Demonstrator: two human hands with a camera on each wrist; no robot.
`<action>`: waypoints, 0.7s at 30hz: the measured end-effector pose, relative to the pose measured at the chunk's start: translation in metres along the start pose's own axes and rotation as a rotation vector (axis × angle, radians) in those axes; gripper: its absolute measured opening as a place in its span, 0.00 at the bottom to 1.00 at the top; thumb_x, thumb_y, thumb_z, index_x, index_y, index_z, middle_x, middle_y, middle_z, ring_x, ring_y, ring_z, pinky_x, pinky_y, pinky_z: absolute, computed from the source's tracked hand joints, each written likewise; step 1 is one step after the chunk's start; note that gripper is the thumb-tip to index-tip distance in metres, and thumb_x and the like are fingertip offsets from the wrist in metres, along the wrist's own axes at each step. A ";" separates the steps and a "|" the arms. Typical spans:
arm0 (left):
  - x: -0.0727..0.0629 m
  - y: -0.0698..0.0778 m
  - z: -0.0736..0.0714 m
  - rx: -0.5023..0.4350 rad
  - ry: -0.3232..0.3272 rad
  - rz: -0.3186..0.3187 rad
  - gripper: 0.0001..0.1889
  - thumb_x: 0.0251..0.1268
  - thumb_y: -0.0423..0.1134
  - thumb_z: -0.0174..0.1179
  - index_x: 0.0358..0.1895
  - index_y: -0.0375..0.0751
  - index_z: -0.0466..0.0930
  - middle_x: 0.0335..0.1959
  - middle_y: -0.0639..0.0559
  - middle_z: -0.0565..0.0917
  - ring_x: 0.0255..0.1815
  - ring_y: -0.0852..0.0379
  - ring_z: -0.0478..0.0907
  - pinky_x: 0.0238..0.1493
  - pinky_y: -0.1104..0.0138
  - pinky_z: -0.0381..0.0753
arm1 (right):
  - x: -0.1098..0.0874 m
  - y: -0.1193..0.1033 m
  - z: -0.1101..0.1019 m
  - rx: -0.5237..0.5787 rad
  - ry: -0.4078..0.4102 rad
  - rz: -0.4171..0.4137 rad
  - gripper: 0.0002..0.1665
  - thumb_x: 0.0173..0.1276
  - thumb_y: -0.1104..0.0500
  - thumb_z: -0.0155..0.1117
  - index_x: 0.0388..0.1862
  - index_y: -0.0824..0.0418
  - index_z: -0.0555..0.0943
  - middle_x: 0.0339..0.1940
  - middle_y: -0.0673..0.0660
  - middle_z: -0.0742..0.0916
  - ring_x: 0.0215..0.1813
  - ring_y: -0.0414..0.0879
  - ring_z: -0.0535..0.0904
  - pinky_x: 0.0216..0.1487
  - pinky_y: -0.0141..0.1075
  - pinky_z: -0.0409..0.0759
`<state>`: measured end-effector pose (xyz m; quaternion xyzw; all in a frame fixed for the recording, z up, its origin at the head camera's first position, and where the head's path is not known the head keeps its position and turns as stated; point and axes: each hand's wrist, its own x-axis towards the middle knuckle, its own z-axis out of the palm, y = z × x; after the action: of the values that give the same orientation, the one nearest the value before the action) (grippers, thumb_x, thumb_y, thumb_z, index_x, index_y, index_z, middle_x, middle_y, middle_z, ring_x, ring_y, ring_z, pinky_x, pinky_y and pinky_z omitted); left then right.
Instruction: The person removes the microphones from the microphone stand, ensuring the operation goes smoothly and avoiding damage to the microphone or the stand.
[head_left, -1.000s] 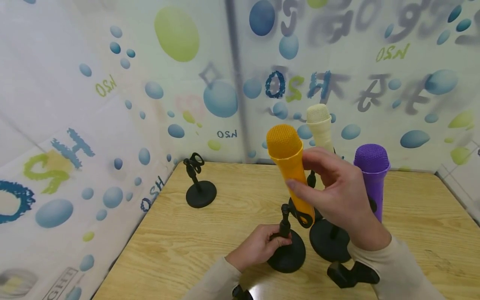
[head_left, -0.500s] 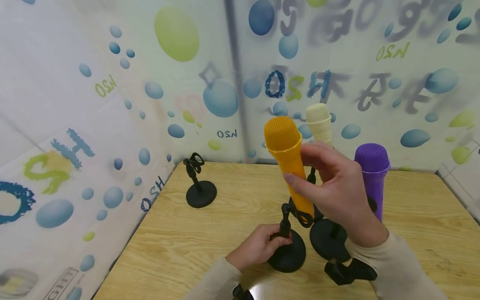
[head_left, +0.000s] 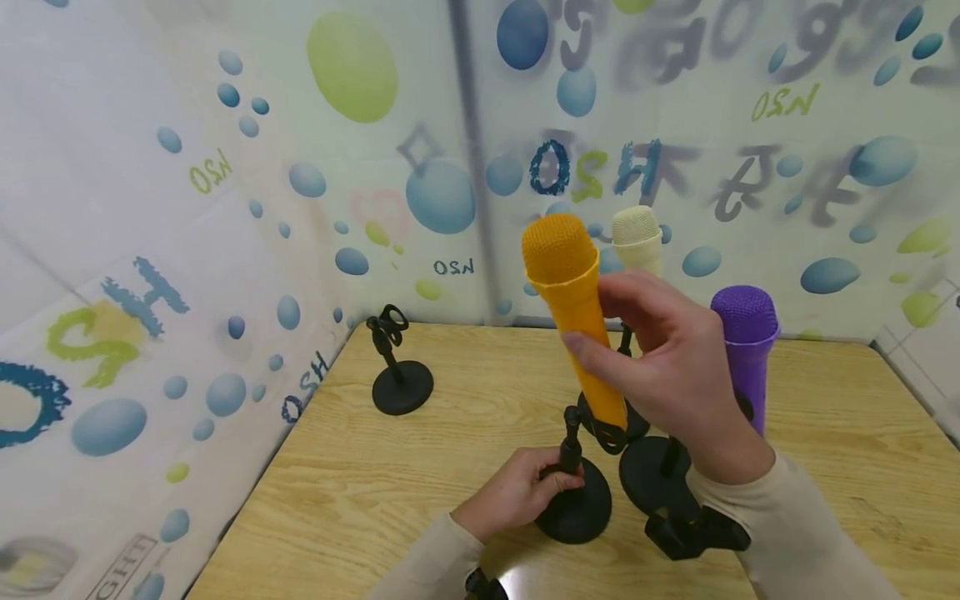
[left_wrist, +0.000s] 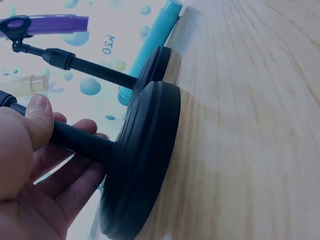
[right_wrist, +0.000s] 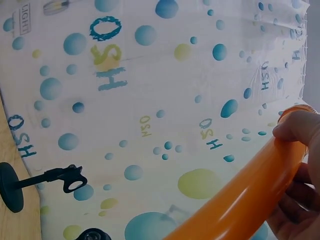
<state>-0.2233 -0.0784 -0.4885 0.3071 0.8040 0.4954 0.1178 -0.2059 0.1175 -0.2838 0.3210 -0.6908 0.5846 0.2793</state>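
Observation:
My right hand grips an orange microphone by its handle, head up and tilted to the left. The handle's lower end stands at the ring clip of a black desk microphone stand. Low on that stand's pole, my left hand pinches it with thumb and fingers. In the left wrist view the round base rests on the table below this hand. Seen from the right wrist, the orange handle runs down out of view.
A purple microphone and a cream one stand in black stands just beyond my right hand. Back left is a stand with a bare clip. A turquoise tube-like thing shows behind the bases. Patterned cloth walls enclose the wooden table.
My right hand has risen slightly and shifted a little left, sliding the orange microphone upward through the clip. The left hand and the stand have stayed in place.

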 end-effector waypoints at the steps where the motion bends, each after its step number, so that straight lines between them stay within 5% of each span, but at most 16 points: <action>1: 0.000 0.000 0.000 -0.003 -0.001 -0.001 0.09 0.79 0.37 0.63 0.50 0.36 0.89 0.52 0.43 0.93 0.55 0.67 0.85 0.62 0.72 0.83 | 0.000 -0.001 0.000 -0.001 0.001 0.002 0.30 0.56 0.82 0.77 0.59 0.69 0.87 0.52 0.55 0.90 0.52 0.46 0.88 0.61 0.29 0.86; 21: -0.001 -0.004 0.003 0.001 0.011 0.052 0.11 0.79 0.36 0.64 0.52 0.32 0.88 0.52 0.40 0.93 0.56 0.62 0.87 0.63 0.71 0.83 | -0.001 -0.014 -0.013 -0.070 0.035 0.019 0.30 0.58 0.80 0.77 0.61 0.66 0.87 0.51 0.55 0.90 0.50 0.46 0.88 0.58 0.27 0.86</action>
<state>-0.2227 -0.0780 -0.4932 0.3255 0.7965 0.4995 0.1004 -0.1946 0.1293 -0.2740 0.2943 -0.7090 0.5680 0.2969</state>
